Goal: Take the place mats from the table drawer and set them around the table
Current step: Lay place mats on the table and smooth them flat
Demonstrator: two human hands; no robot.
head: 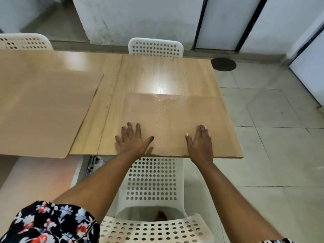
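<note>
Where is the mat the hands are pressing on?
The textured place mat lies flat on the wooden table, at its near right edge above the white chair, with the left hand and right hand flat on it.

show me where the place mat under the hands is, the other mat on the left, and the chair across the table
Place mat under the hands (175, 116): head view, its bare textured middle.
Left place mat (43, 106): head view, its centre.
Far chair (156, 48): head view, its perforated backrest.

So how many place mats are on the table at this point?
2: one place mat at the near edge under both flat hands, another mat on the table's left part. Any beyond the left frame edge are out of sight.
</note>
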